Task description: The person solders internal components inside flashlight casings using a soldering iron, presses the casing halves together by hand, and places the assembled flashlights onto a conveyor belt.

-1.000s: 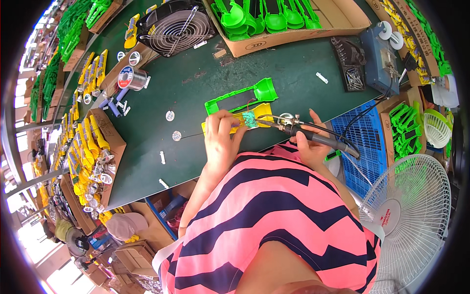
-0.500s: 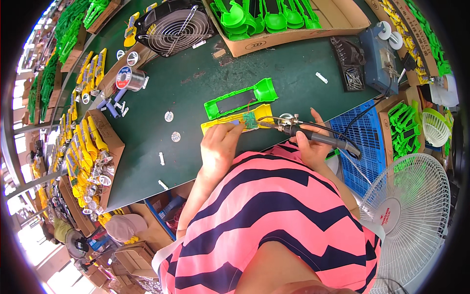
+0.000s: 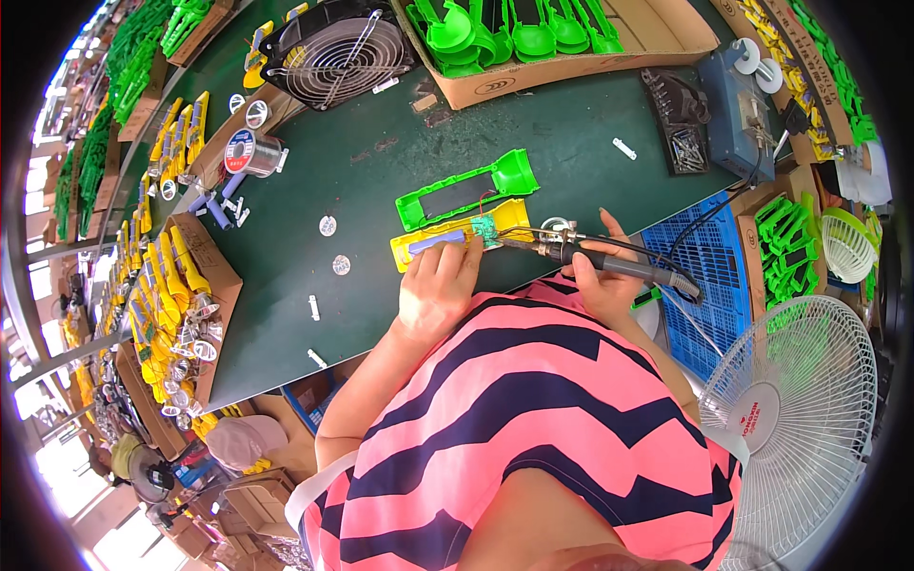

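A yellow plastic housing [image 3: 433,240] lies on the dark green table, with a small green circuit board [image 3: 484,229] at its right end. My left hand [image 3: 436,285] rests on the housing's near edge and presses it down. My right hand [image 3: 600,276] grips a black-handled soldering iron [image 3: 609,263], whose metal tip reaches left to the circuit board. A green plastic housing [image 3: 466,187] lies just beyond the yellow one.
A cardboard box of green parts [image 3: 533,38] and a black fan [image 3: 333,52] stand at the back. A solder spool [image 3: 249,152] is at the left. Boxes of yellow parts [image 3: 181,276] line the left edge. A blue crate [image 3: 709,276] and a white fan [image 3: 800,419] are at the right.
My left hand has slid a little along the yellow housing. The soldering iron's tip has stayed at the circuit board.
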A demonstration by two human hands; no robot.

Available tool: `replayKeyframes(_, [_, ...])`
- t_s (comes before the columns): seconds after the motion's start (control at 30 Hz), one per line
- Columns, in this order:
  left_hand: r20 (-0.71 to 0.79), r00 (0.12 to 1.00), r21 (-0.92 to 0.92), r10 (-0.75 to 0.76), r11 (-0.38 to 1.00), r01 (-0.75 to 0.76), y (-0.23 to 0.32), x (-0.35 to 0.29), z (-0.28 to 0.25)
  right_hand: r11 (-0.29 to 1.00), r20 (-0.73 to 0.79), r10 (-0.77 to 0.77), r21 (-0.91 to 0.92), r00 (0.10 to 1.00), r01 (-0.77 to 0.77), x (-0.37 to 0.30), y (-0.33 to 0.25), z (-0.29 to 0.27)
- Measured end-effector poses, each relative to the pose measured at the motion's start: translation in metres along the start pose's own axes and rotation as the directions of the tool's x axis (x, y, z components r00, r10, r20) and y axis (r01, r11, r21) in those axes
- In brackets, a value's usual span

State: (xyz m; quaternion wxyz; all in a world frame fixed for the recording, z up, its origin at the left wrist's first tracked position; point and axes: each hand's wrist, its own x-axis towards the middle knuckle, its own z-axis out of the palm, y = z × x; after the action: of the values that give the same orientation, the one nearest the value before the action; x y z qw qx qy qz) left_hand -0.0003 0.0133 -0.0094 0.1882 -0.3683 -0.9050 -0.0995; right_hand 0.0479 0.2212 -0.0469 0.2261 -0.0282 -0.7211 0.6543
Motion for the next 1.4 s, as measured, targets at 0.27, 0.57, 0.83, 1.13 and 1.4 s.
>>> replayKeyframes(0.27, [0.0,1.0,-0.011,0.022,1.0,-0.022,-0.002,0.001,-0.002,1.0,-0.004,-0.006,0.007,1.0,0.006,0.0,0.0,0.003])
replayKeyframes(0.57, [-0.009,1.0,-0.015,0.017,1.0,-0.017,-0.003,0.001,0.0,0.989,0.08,-0.13,-0.057,0.988,0.135,0.007,0.0,0.004])
replayKeyframes(0.83, [-0.01,1.0,-0.019,0.016,1.0,-0.016,-0.004,-0.001,0.001,0.994,0.076,-0.106,-0.028,0.991,0.108,0.001,-0.001,0.002])
replayKeyframes(1.13, [-0.012,1.0,-0.016,0.017,1.0,-0.017,-0.001,-0.001,0.0,0.955,0.01,0.182,0.237,0.983,-0.179,0.001,0.0,-0.005])
replayKeyframes(1.4, [-0.23,0.912,-0.218,-0.34,0.931,0.292,-0.032,0.018,-0.006,0.945,-0.113,0.202,0.283,0.973,-0.164,0.008,0.002,-0.017])
